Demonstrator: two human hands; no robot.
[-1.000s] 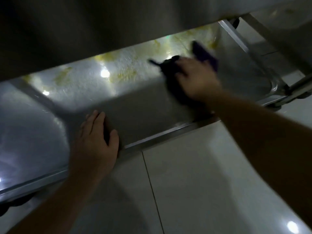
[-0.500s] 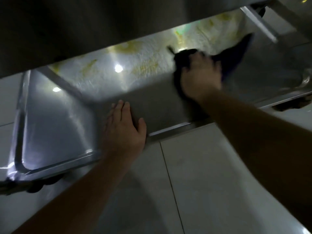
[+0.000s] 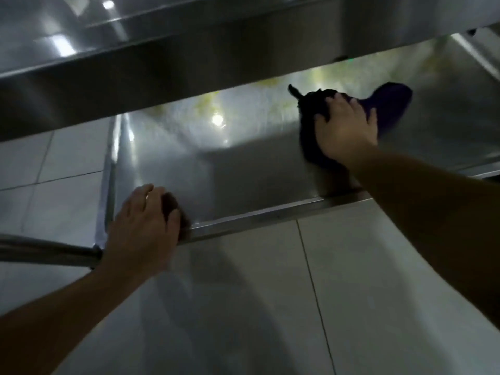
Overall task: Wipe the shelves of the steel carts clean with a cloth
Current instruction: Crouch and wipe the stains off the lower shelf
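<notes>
Under our right hand point(image 3: 347, 128) | we are pressing a dark cloth point(image 3: 389, 106) on the lower shelf point(image 3: 243, 169), fingers curled over it | left hand point(image 3: 143, 228) is resting relaxed on its front rim | yellow stains point(image 3: 208, 104) beyond our fingertips.

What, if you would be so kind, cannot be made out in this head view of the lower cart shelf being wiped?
- Back of the lower shelf: hidden by the upper shelf in front of it.
- Yellowish stains: blurred and partly under that edge, so their extent is unclear.
- Cloth: middle covered by the right hand.
- Left hand fingertips: dim past the front rim.
- Cart legs: cut off by the frame.
</notes>
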